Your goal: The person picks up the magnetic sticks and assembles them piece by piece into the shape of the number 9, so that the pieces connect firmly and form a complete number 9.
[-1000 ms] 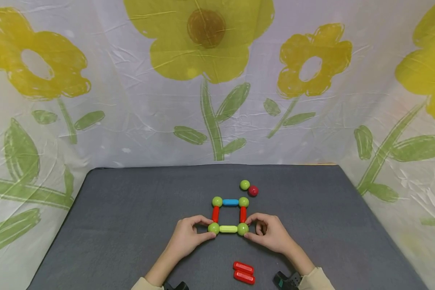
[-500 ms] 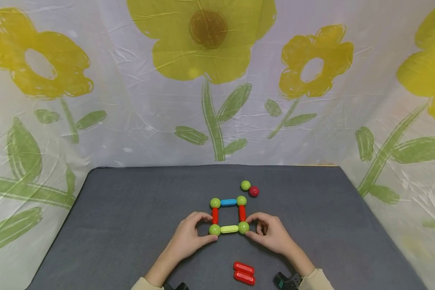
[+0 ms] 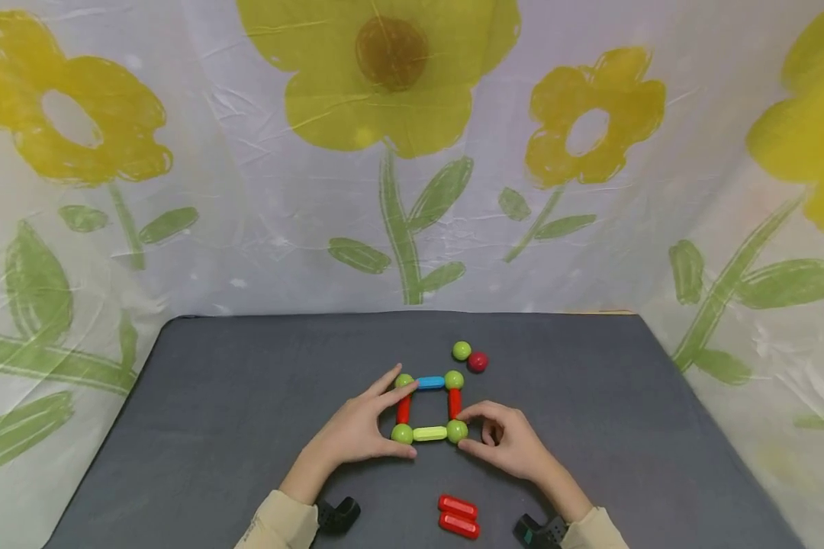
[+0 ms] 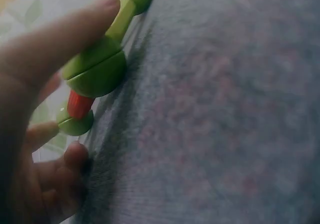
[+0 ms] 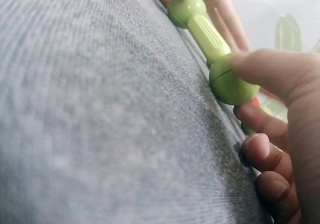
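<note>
A square of balls and rods lies on the dark table: green balls at its corners, a blue rod [image 3: 430, 383] on the far side, a yellow-green rod [image 3: 429, 434] on the near side, and red rods left [image 3: 403, 409] and right [image 3: 455, 404]. My left hand [image 3: 350, 428] spans the left side with extended fingers. Its fingertips overlap the far-left ball [image 3: 401, 378] and the thumb lies by the near-left ball [image 4: 97, 69]. Between thumb and index finger, my right hand [image 3: 513, 441] pinches the near-right ball [image 5: 227, 84]; its other fingers are curled.
Beyond the square lie a loose green ball [image 3: 461, 351] and a dark red ball [image 3: 477, 361]. Two red rods [image 3: 458, 516] lie side by side nearer to me on the table [image 3: 213, 427]. Behind the table hangs a flower-printed sheet [image 3: 261, 252].
My left hand has reached forward and its fingers have straightened, from around the near-left corner to the far-left ball. The right hand stays at the near-right corner. The square has shifted slightly.
</note>
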A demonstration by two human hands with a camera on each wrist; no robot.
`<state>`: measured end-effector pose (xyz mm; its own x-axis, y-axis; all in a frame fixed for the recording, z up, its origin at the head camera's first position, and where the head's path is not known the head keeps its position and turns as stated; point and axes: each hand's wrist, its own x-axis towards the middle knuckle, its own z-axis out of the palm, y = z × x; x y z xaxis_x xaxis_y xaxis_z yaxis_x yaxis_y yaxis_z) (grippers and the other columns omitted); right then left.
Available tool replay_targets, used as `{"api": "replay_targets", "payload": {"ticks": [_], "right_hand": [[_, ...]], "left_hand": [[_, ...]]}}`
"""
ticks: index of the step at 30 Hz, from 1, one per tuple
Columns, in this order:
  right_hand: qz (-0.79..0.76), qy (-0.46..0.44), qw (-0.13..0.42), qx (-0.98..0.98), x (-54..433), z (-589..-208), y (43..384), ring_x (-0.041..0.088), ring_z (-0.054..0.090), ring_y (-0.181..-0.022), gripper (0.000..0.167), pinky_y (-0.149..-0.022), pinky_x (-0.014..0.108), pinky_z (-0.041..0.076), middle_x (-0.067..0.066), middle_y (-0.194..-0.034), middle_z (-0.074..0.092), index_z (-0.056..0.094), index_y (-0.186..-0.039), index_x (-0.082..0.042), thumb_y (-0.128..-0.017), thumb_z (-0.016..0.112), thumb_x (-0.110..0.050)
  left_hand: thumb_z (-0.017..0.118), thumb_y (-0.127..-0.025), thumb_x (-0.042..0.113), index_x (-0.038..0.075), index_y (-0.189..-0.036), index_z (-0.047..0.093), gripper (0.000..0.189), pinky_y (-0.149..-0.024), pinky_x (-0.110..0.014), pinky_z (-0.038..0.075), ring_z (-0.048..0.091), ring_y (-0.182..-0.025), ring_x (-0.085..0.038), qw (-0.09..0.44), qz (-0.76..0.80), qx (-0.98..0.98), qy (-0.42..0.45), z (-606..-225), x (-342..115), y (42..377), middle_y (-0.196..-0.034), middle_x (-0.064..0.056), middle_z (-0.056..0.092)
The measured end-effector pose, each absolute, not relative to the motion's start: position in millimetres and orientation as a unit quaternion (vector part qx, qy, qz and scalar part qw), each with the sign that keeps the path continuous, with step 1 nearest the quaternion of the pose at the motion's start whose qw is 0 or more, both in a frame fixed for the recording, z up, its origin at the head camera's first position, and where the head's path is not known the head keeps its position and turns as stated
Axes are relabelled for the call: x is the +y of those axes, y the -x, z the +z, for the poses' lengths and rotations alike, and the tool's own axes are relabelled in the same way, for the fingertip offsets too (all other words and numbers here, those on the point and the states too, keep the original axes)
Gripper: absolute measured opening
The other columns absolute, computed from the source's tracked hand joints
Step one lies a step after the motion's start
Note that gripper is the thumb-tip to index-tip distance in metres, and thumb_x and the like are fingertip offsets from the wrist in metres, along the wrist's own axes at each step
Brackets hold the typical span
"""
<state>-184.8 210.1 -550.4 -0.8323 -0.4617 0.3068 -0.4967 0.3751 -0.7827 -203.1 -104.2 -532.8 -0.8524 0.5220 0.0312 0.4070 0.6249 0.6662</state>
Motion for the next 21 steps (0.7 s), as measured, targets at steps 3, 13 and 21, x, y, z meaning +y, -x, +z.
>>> {"api": "replay_targets", "payload": {"ticks": [3,13,21], "right_hand": [[0.478,-0.323,0.03,-0.816,208.7,-552.2,185.9,-0.001,0.048,-0.057,0.036,-0.051,0.021,0.046,0.001,-0.109,0.075,0.078,-0.122,-0.018,-0.089,0.089,-0.019],[0.47,-0.31,0.027,-0.826,208.9,-547.6,188.0,-0.001,0.048,-0.057,0.034,-0.052,0.02,0.045,-0.001,-0.112,0.075,0.078,-0.121,-0.021,-0.089,0.089,-0.021],[0.472,-0.302,0.019,-0.828,210.3,-551.6,185.8,-0.001,0.048,-0.057,0.033,-0.052,0.02,0.045,-0.001,-0.112,0.075,0.078,-0.12,-0.022,-0.089,0.088,-0.021]], "left_hand": [[0.086,-0.081,0.064,0.035,-0.155,0.056,0.085,-0.073,-0.034,0.056,0.067,-0.08,-0.021,0.1,0.357,0.89,-0.266,-535.0,-109.1,205.8,-0.177,0.0,0.022],[0.09,-0.08,0.059,0.029,-0.153,0.06,0.085,-0.061,-0.026,0.049,0.05,-0.059,-0.009,0.108,0.382,0.883,-0.251,-532.9,-110.8,208.5,-0.174,-0.001,0.029],[0.09,-0.078,0.061,0.03,-0.16,0.05,0.097,-0.059,-0.026,0.047,0.05,-0.057,-0.008,0.103,0.384,0.886,-0.238,-536.4,-109.3,207.2,-0.174,0.0,0.029]]}}
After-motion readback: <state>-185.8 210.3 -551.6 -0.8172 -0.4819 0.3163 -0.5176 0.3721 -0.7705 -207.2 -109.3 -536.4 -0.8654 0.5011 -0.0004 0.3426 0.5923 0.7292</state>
